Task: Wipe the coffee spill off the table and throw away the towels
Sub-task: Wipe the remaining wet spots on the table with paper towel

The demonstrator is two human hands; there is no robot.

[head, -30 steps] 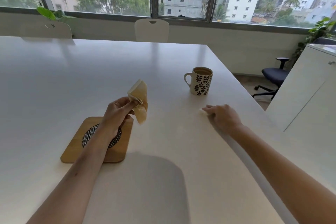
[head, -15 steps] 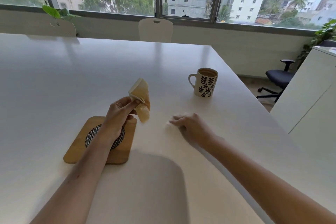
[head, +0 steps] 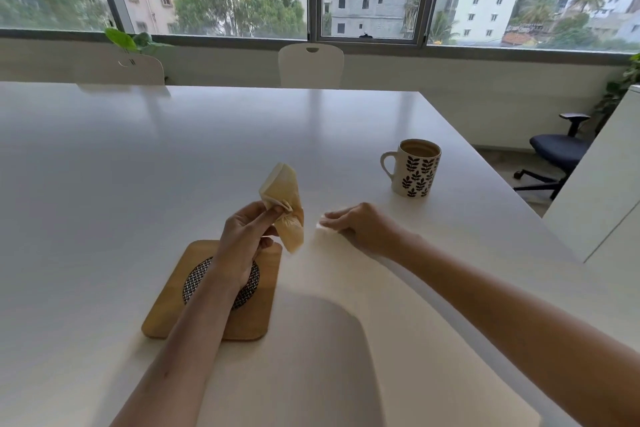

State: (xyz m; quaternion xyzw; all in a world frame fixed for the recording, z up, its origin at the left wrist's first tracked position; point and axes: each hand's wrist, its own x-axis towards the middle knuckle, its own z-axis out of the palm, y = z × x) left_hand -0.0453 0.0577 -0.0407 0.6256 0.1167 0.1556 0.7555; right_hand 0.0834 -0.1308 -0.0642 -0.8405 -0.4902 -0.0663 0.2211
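Hands: both reach in from the bottom edge of the head view, forearms bare, well apart from each other.
Left hand (head: 244, 239): raised above the wooden trivet (head: 166, 308), fingers pinched shut on a crumpled, coffee-stained towel (head: 284, 204); the towel sticks up and hangs down from the pinch, clear of the bench.
Right hand (head: 363, 225): palm down on the bench (head: 173, 156), fingers curled over a small white towel (head: 320, 230); only a blurred pale edge shows past the fingertips, so its shape is hard to make out.
Trivet: flat on the bench near the front edge; its woven dark centre is partly hidden by the left wrist.
Mug (head: 415, 172): leaf-patterned, upright, beyond the right hand, handle to the left, brown liquid inside.
Spill: no brown patch can be made out on the white surface; glare and blur hinder the view.
Chairs (head: 311, 64): two white backs at the far edge, seats hidden.
Office chair (head: 554, 152): on the floor to the right, partly cut off by a white cabinet (head: 606, 177).
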